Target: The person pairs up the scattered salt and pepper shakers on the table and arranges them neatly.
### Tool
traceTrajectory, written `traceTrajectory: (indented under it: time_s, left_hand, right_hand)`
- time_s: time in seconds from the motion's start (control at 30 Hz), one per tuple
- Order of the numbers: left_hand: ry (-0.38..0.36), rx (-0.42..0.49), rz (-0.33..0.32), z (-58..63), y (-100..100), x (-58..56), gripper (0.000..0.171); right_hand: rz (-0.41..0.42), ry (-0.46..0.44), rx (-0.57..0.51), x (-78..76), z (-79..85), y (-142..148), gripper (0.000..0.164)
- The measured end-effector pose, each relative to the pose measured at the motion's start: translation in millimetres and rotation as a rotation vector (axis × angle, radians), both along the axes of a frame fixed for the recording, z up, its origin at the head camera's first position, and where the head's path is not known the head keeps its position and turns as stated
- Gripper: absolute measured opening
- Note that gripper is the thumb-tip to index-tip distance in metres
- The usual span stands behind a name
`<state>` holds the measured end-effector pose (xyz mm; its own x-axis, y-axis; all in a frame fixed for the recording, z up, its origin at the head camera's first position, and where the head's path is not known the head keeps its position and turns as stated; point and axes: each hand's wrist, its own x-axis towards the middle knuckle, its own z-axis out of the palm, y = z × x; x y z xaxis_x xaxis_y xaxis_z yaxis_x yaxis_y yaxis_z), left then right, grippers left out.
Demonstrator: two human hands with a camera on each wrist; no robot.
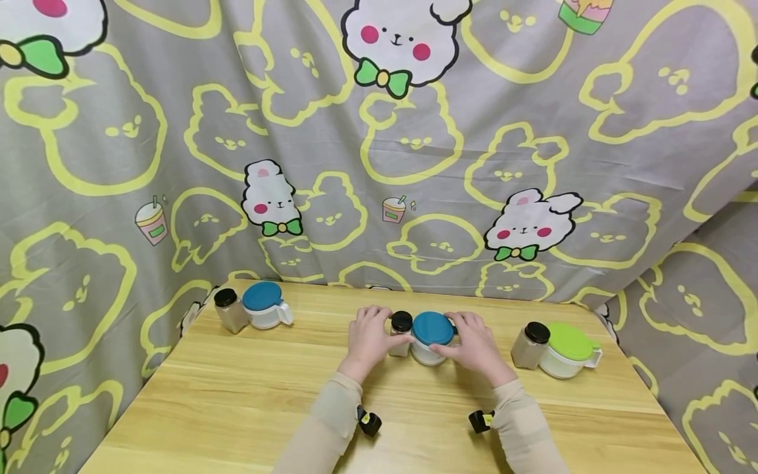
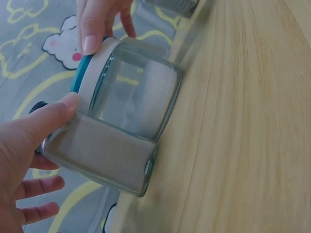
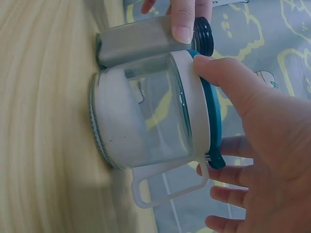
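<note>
My left hand (image 1: pixel 370 336) pinches a square glass spice bottle (image 2: pixel 102 153), with its thumb across the upper front and other fingers behind. The bottle has a black cap (image 1: pixel 401 320) and grey-brown powder inside. Right against it stands a round glass seasoning jar (image 3: pixel 141 111) with a blue lid (image 1: pixel 433 328), a white collar and white contents low down. My right hand (image 1: pixel 474 345) holds this jar between a thumb at the front of the lid rim and fingers behind, near the white handle (image 3: pixel 170 194). Both containers are upright on the wooden table (image 1: pixel 266 395).
At the back left stand another black-capped bottle (image 1: pixel 231 313) and a blue-lidded jar (image 1: pixel 264 306). To the right, a third black-capped bottle (image 1: pixel 529 347) stands beside a green-lidded jar (image 1: pixel 567 350). A grey patterned curtain (image 1: pixel 331 151) hangs behind the table.
</note>
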<state>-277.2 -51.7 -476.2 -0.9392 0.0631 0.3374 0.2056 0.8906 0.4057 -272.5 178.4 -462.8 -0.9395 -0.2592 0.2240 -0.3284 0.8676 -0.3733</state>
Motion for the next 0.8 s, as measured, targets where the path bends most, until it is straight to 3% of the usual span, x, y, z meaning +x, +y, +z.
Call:
traceTrajectory:
  time_s: [0.8]
  left_hand:
    - [-0.008, -0.044, -0.025, 1.1, 28.4, -4.5, 0.07]
  right_hand:
    - [-0.003, -0.028, 0.053, -1.0, 10.4, 29.3, 0.083]
